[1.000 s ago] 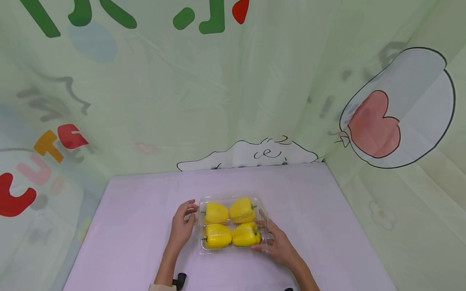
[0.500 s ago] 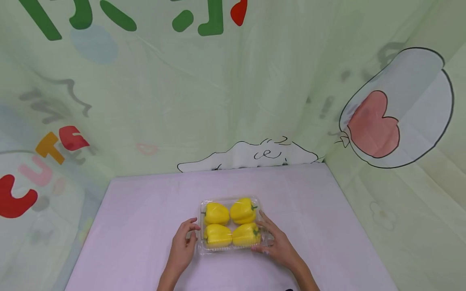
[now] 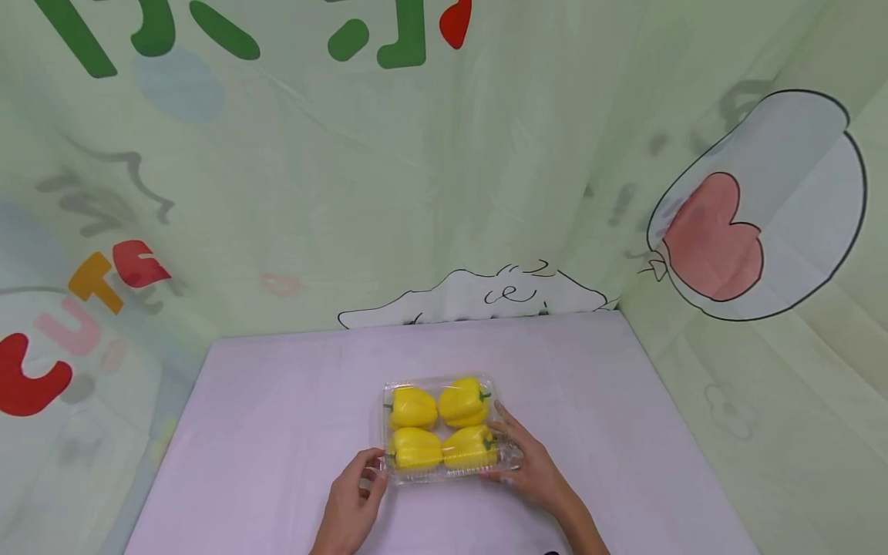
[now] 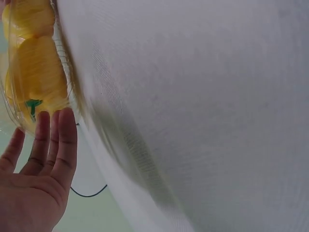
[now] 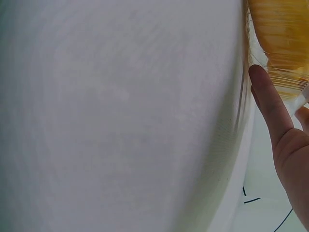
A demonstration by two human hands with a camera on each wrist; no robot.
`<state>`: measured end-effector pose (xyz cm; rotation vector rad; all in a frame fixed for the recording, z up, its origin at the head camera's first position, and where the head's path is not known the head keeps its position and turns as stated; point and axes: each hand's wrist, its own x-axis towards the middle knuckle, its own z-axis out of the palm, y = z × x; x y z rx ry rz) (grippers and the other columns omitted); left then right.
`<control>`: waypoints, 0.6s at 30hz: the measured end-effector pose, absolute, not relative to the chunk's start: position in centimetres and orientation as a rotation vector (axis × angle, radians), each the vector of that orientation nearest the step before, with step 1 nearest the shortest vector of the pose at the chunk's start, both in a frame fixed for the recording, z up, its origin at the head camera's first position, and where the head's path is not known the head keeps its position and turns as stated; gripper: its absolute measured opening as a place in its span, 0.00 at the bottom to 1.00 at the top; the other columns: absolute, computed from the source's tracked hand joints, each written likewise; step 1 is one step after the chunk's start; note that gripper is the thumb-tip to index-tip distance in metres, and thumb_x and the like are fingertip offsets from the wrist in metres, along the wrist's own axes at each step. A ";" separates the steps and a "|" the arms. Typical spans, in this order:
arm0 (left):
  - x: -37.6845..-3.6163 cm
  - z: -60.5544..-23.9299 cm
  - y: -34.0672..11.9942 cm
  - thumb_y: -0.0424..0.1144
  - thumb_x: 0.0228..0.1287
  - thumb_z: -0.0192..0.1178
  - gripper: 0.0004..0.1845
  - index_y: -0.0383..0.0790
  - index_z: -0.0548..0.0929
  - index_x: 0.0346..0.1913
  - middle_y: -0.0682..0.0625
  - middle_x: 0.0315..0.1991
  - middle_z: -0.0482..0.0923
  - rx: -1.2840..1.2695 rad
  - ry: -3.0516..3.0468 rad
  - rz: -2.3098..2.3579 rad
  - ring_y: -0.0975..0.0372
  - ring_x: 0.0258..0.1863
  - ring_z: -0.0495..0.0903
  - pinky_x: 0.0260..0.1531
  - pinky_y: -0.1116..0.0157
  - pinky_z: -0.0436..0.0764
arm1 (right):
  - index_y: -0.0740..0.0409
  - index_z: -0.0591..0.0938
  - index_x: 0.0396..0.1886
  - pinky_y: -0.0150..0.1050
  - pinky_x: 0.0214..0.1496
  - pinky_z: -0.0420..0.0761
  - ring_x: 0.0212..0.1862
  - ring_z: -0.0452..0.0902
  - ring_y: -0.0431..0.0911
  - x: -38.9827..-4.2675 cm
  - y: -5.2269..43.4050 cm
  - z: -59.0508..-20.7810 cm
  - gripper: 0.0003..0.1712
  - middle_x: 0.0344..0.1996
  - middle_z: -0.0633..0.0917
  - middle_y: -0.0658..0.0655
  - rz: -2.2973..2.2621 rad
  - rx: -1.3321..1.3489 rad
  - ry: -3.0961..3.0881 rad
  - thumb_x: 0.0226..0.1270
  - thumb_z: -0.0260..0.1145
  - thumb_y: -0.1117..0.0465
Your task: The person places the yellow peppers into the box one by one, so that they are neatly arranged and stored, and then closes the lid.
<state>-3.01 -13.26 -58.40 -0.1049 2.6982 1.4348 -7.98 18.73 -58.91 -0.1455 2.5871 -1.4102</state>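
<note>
A clear plastic clamshell box (image 3: pixel 438 383) with several yellow bell peppers (image 3: pixel 415 449) inside lies on the white table. My left hand (image 3: pixel 351 501) is at the box's front left corner. In the left wrist view the left hand (image 4: pixel 41 179) has nearly straight fingers, their tips touching the end of the box. My right hand (image 3: pixel 533 472) holds the right end, thumb along the front edge and fingers up the side. From the right wrist view, one long digit of the right hand (image 5: pixel 285 130) lies against the ribbed plastic rim.
The white tabletop (image 3: pixel 277 401) stretches out around the box. Pale green printed curtains (image 3: pixel 333 193) enclose the table at the back and both sides, with a drawn balloon (image 3: pixel 805 208) on the right.
My left hand has slid down the box's left side toward its front corner. My right hand keeps its place at the right end, and the box has barely moved.
</note>
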 end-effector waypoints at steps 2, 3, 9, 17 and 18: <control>-3.0 -58.3 -13.2 0.47 0.75 0.65 0.18 0.47 0.80 0.62 0.55 0.42 0.82 -0.107 2.687 1.446 0.72 0.36 0.78 0.31 0.75 0.85 | 0.43 0.80 0.71 0.60 0.78 0.74 0.86 0.54 0.61 -8.0 18.7 -58.9 0.48 0.86 0.59 0.51 -1.414 -0.148 2.582 0.46 0.88 0.49; -3.0 -58.3 -13.3 0.46 0.74 0.66 0.18 0.47 0.80 0.62 0.55 0.39 0.81 -0.108 2.681 1.453 0.73 0.34 0.77 0.29 0.75 0.84 | 0.42 0.80 0.71 0.60 0.78 0.75 0.86 0.54 0.62 -8.0 18.7 -58.9 0.48 0.86 0.59 0.51 -1.414 -0.150 2.583 0.46 0.88 0.48; -3.1 -58.4 -13.5 0.38 0.71 0.68 0.18 0.48 0.80 0.61 0.56 0.31 0.78 -0.122 2.612 1.521 0.73 0.26 0.74 0.25 0.76 0.81 | 0.41 0.80 0.71 0.55 0.71 0.83 0.85 0.54 0.62 -7.9 18.8 -58.8 0.48 0.86 0.60 0.51 -1.424 -0.156 2.580 0.46 0.88 0.48; -3.4 -58.3 -13.9 0.37 0.73 0.65 0.20 0.44 0.77 0.64 0.48 0.32 0.83 -0.120 2.471 1.614 0.68 0.24 0.80 0.24 0.73 0.84 | 0.44 0.80 0.71 0.44 0.63 0.90 0.85 0.53 0.65 -8.1 18.9 -58.9 0.48 0.86 0.59 0.53 -1.439 -0.182 2.562 0.47 0.88 0.49; -3.4 -58.3 -13.9 0.37 0.73 0.65 0.20 0.43 0.76 0.64 0.47 0.33 0.84 -0.125 2.457 1.621 0.67 0.24 0.80 0.24 0.72 0.84 | 0.44 0.80 0.71 0.42 0.61 0.91 0.85 0.53 0.65 -8.1 18.9 -58.9 0.48 0.86 0.59 0.53 -1.446 -0.181 2.558 0.47 0.88 0.50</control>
